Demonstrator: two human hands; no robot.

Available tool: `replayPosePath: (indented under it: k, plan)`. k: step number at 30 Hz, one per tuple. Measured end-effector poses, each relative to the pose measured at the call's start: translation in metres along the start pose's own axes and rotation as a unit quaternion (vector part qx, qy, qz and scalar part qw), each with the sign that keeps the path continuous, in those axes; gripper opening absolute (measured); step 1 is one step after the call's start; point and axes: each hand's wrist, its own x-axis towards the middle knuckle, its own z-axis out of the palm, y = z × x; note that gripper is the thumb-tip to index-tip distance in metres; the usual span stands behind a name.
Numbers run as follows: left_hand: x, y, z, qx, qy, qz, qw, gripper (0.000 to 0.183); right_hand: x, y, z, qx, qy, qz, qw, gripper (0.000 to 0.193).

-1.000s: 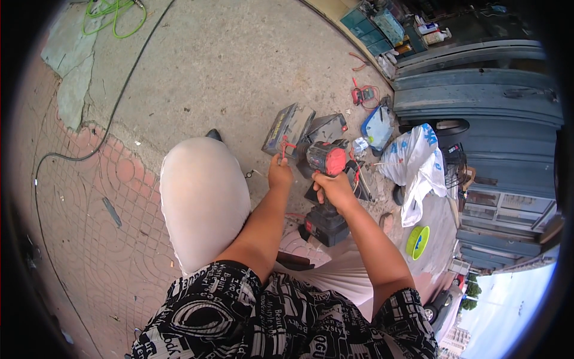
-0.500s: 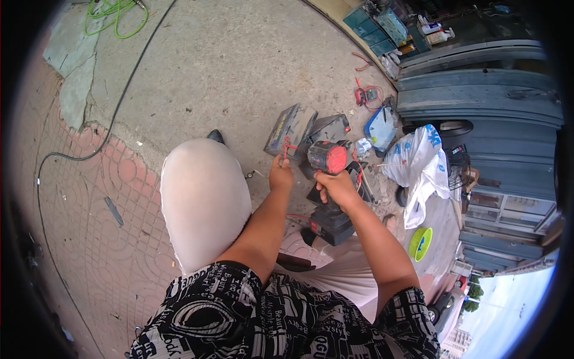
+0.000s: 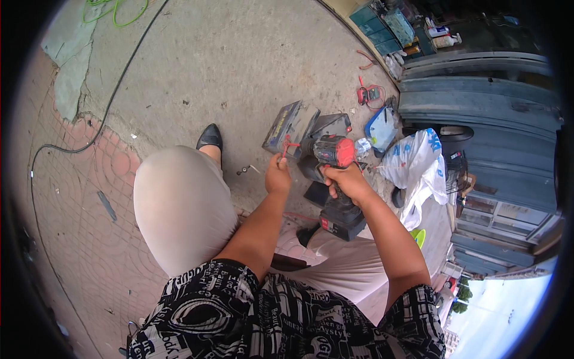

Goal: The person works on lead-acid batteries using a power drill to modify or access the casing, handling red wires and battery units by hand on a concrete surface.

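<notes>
My right hand (image 3: 350,181) is wrapped round the grip of a red and black cordless drill (image 3: 335,151) with a large dark battery pack (image 3: 342,220) at its base. The drill's nose points left. My left hand (image 3: 277,175) pinches a small red branched piece (image 3: 287,145) just left of the nose; whether the two touch I cannot tell. Behind it stands a dusty dark car battery (image 3: 282,127) with a grey side. Another dark box-shaped battery (image 3: 330,126) with a red cap at one corner is beside it, partly hidden by the drill.
A red multimeter (image 3: 368,94), red-handled pliers (image 3: 366,60) and a blue tray (image 3: 381,128) lie to the right. A white plastic bag (image 3: 418,158) rests against a blue-grey shutter (image 3: 472,102). A black hose (image 3: 119,90) crosses the ground at the left.
The drill and my right hand have shifted slightly right and up. My left knee has swung left, and more of my black shoe shows. The left hand still pinches the red piece.
</notes>
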Motion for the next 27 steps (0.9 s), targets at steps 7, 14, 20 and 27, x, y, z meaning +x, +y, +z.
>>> replayPosePath:
  k: [7, 14, 20, 27]
  plan:
    - [-0.009, 0.001, 0.002, 0.112, 0.053, 0.087, 0.988, 0.027, 0.004, -0.012, 0.006, -0.046, 0.000, 0.013, 0.999, 0.016]
    - [-0.013, 0.002, 0.004, 0.099, 0.061, 0.082, 0.990, 0.024, 0.005, -0.047, 0.013, -0.168, -0.017, 0.003, 0.986, 0.011]
    - [-0.014, 0.004, 0.003, 0.110, 0.063, 0.089, 0.988, 0.024, 0.009, -0.061, 0.016, -0.242, -0.034, -0.022, 0.969, 0.021]
    - [-0.018, 0.009, 0.002, 0.104, 0.076, 0.108, 0.986, 0.023, 0.008, -0.068, 0.020, -0.231, -0.033, -0.006, 0.972, 0.018]
